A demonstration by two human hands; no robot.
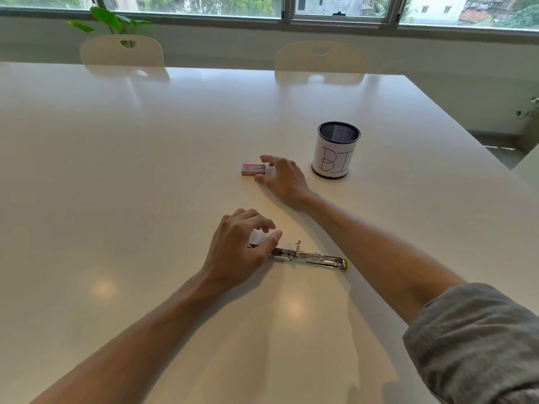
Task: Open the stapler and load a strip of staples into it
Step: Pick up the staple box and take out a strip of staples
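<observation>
Both forearms are bare, no watch or rings that I can see. The right arm has a grey, kinda heathered sleeve (478,339) bunched up near the elbow, loose woven-looking fabric with soft folds.

Bright daylight from windows (341,8); glossy table (145,170) shows glare spots, soft shadows; wide-angle edge bending; slightly soft.

White table (145,185), glossy. Mesh pen cup (335,151) with a white paper wrap lettered "BI" stands upright just right of the farther hand. Two pale chairs (320,61) at the far edge. Leafy plant (109,20) far left, under the windows (341,8).
</observation>
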